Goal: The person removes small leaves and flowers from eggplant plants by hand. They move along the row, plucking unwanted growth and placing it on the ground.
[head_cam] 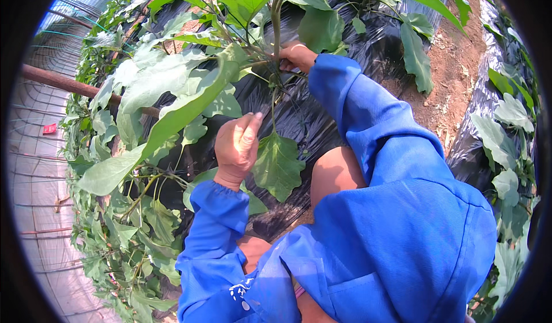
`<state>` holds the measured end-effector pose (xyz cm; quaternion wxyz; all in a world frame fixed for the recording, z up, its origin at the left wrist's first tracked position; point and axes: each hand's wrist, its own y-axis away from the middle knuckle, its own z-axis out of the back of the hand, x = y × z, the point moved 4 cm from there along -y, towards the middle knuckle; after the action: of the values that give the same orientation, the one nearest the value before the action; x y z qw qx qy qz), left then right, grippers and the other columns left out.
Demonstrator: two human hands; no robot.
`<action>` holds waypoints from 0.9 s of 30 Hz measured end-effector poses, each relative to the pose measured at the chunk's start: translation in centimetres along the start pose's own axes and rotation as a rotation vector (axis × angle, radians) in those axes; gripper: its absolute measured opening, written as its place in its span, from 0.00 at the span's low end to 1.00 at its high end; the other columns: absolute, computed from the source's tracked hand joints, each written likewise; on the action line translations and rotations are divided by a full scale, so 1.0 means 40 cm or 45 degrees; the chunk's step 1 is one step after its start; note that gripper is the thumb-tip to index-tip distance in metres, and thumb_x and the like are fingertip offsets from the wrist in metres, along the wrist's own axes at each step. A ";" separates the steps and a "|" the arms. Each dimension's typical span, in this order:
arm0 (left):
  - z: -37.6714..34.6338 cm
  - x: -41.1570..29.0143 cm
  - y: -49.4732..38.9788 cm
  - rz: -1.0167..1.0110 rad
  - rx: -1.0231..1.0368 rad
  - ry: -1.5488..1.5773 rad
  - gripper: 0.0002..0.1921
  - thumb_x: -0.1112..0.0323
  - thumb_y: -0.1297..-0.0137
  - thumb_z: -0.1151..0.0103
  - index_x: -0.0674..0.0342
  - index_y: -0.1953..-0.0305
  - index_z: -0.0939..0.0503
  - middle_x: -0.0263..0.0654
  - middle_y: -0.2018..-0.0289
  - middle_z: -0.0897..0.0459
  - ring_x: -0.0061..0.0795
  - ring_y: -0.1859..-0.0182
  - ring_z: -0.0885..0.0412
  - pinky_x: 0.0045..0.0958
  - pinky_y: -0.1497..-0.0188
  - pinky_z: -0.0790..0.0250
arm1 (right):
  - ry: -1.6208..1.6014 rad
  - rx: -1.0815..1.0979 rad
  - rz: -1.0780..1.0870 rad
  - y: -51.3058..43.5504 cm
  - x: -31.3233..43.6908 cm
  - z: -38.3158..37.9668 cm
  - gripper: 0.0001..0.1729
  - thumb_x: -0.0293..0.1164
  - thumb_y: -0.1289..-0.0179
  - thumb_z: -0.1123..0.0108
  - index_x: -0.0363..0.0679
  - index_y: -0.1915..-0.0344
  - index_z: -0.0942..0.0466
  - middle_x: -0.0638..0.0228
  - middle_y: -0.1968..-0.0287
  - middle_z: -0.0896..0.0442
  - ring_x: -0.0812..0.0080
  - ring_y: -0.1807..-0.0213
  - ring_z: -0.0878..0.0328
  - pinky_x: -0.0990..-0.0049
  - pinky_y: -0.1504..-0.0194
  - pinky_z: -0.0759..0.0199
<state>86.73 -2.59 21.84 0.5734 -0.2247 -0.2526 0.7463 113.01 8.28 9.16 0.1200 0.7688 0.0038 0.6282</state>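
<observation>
My right hand (296, 56) reaches in at the stem (277, 25) of a broad-leaved plant; its fingertips lie behind and beside the stem, and whether they grip it is hidden. To the lower left, my left hand (237, 146) is raised with bent fingers, thumb and fingertips close together; I cannot tell if something thin is between them. A green leaf (279, 165) hangs just right of my left hand, below thin stalks. One long leaf (172, 122) arches over the left side. Both forearms wear blue sleeves.
Black plastic film (319, 120) covers the bed under the plants. A rusty metal pole (82, 88) crosses in from the left. Thin strings (207, 3) run through the upper foliage. Bare soil (448, 77) lies at the right, with another leafy row (500, 142) beyond it.
</observation>
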 end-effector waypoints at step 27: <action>-0.466 0.383 0.064 1.991 -0.849 1.689 0.10 0.72 0.34 0.53 0.64 0.53 0.29 0.42 0.62 0.21 0.34 0.68 0.22 0.35 0.70 0.25 | 0.031 0.131 -0.591 -0.195 -0.049 0.015 0.24 0.56 0.46 0.41 0.45 0.71 0.22 0.67 0.76 0.24 0.71 0.79 0.29 0.72 0.78 0.36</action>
<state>92.79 13.94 5.13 -0.1300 -0.8285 0.1316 0.5285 114.31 15.44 5.70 0.2217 0.7447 0.2141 0.5919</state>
